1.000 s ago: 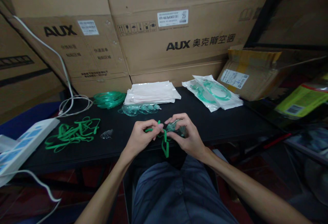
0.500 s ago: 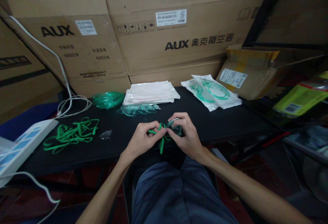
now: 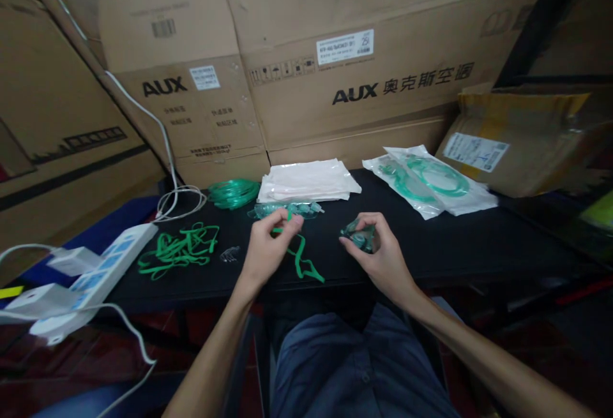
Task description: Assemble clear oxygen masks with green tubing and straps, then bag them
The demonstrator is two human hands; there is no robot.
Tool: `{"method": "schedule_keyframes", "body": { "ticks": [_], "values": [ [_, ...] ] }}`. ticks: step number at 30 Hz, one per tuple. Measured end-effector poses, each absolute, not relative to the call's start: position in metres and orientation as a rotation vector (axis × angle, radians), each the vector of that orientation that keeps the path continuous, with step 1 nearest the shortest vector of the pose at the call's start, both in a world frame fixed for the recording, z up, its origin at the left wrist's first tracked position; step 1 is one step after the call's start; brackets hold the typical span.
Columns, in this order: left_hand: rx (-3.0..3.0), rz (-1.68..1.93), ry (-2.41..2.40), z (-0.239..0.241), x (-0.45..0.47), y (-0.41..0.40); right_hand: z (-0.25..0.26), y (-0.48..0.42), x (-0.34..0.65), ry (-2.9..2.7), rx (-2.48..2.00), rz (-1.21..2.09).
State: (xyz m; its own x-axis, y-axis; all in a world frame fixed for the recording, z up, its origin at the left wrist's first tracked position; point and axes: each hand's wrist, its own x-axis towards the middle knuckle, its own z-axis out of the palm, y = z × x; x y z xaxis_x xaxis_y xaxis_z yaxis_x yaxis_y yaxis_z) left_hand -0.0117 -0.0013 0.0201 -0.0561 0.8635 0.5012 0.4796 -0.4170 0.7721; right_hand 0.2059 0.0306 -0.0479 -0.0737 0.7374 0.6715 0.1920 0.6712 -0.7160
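Note:
My left hand [image 3: 267, 249] is closed, pinching a green elastic strap [image 3: 299, 262] whose loose end trails onto the black table. A clear green plastic mask [image 3: 363, 239] is in my right hand [image 3: 387, 258], gripped between thumb and fingers above the table. A gap separates the two hands. Just behind my left hand lies a row of clear green mask pieces [image 3: 311, 209]. Farther left sit a tangled pile of green straps [image 3: 184, 252] and a few small clear strips [image 3: 230, 254].
Behind are a coil of green tubing [image 3: 233, 194], stacked white pouches [image 3: 309, 180] and packed tubing sets [image 3: 431, 182]. A power strip [image 3: 108, 271] with white cables lies left. Large cartons [image 3: 297, 108] wall the back; a smaller taped box [image 3: 512, 143] stands right.
My hands, together before, are now apart: the left has the strap, the right the mask. The strap hangs longer and lower. The view has shifted left, so table items appear farther right.

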Motion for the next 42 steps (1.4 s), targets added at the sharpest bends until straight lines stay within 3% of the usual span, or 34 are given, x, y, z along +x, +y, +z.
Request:
{"method": "schedule_keyframes", "body": {
  "ticks": [4, 7, 13, 18, 21, 26, 30, 35, 42],
  "values": [
    [1.66, 1.918, 1.576, 0.067, -0.062, 0.004, -0.05, 0.031, 0.205, -1.615, -0.772, 0.562],
    [1.661, 1.99, 1.856, 0.092, -0.104, 0.0, -0.05, 0.031, 0.205, -1.613, -0.774, 0.551],
    [1.584, 1.29, 2.759, 0.077, -0.171, -0.016, -0.05, 0.031, 0.204, -1.597, -0.776, 0.578],
    [1.525, 0.494, 2.913, 0.053, -0.198, -0.019, -0.048, 0.029, 0.202, -1.574, -0.804, 0.705],
    [1.454, 0.355, 2.917, 0.05, -0.202, -0.021, -0.043, 0.026, 0.202, -1.538, -0.783, 0.88],
    [1.519, 0.505, 3.012, 0.055, -0.187, -0.029, -0.036, 0.026, 0.207, -1.513, -0.754, 1.134],
    [2.0, 0.769, 2.785, 0.064, -0.132, -0.029, -0.034, 0.028, 0.212, -1.573, -0.786, 1.193],
    [2.211, 1.098, 1.847, 0.053, -0.028, -0.018, -0.035, 0.028, 0.207, -1.518, -0.628, 1.219],
    [1.816, 1.113, 1.34, 0.002, 0.046, 0.006, -0.041, 0.028, 0.207, -1.677, -0.611, 0.902]
  ]
}}
